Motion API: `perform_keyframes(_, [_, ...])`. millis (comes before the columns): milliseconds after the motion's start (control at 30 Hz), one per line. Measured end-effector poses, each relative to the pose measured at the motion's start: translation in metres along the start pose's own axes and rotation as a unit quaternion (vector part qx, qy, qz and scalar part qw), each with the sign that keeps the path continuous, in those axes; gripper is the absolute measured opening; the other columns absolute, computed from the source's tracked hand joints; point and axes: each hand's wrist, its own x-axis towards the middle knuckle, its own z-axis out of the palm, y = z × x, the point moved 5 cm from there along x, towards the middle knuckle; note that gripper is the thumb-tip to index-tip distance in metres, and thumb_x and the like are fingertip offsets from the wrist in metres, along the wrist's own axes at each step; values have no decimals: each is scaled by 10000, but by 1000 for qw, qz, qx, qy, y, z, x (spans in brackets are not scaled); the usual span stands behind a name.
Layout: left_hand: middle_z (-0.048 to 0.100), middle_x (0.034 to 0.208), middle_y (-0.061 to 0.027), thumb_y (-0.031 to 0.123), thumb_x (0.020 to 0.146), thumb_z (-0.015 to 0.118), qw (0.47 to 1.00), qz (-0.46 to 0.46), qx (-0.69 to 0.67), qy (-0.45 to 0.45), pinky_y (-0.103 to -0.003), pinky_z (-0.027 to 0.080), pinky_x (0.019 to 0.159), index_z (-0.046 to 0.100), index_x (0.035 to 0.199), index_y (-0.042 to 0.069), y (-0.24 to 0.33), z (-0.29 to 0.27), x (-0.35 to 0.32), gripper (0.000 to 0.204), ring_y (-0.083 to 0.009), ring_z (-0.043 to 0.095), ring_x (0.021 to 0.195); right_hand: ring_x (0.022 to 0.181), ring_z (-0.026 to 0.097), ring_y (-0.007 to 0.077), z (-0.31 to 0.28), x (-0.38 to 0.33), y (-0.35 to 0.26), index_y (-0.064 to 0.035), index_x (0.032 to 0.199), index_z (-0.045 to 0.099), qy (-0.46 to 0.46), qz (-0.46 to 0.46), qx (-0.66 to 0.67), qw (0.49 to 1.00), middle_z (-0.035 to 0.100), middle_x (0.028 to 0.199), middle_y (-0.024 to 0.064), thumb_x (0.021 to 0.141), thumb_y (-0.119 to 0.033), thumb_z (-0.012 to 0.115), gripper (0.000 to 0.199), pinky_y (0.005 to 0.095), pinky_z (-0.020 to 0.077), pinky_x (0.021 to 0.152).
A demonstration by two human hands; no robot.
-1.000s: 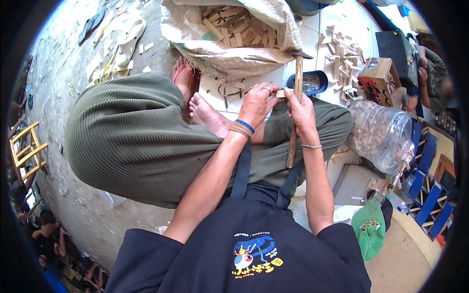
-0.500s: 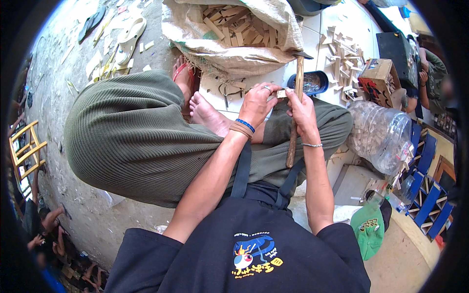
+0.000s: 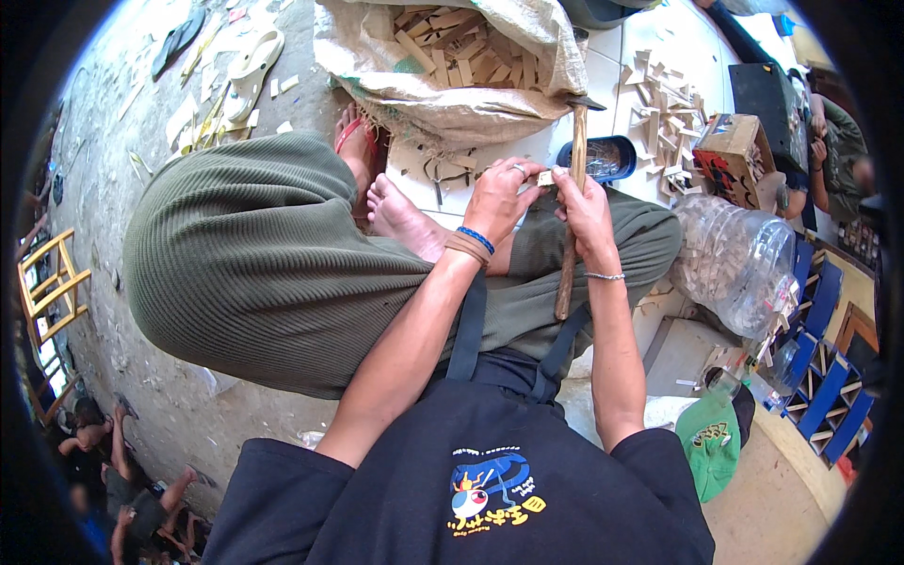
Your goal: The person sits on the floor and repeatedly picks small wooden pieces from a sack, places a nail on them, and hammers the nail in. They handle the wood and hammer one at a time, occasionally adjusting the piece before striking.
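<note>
Above my lap, my left hand is closed, its thumb and fingers pinching one end of a small pale wooden piece. My right hand has its thumb and fingertips at the other end of that piece. The same hand keeps a hammer in its grip, dark metal head pointing away from me and wooden handle lying across the palm toward my waist. Just beyond it sits a dark blue oval tray with what look like nails in it. Fingertips partly cover the wooden piece.
A white woven sack full of wood offcuts stands ahead. To its right lie a heap of wooden pieces and a cardboard box. A clear plastic bottle and a green cap are at my right; other people sit at the edges.
Both hands remain nearly in place, with the small wooden piece turned slightly between the fingertips. The hammer stays in my right hand.
</note>
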Motion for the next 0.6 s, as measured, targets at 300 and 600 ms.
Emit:
perform_keyframes(300, [717,1099,-143,112,842,784,999,-18,-28,-4,-429,524,950,733,1107,49,0,1,0,277,-343,662,1055,606,389,19,-1,1,1,-90,1002,628,-2,0,12,1000,454,721,-84,1034,-270,680,190,204,349,522])
perform_keyframes(600, [723,1117,-149,117,845,788,999,-24,-21,-13,-430,526,959,741,1113,37,-1,0,1,283,-348,666,1070,599,385,13,-2,2,1,-92,1014,643,-14,-9,2,1000,462,719,-91,1030,-292,690,206,199,331,514])
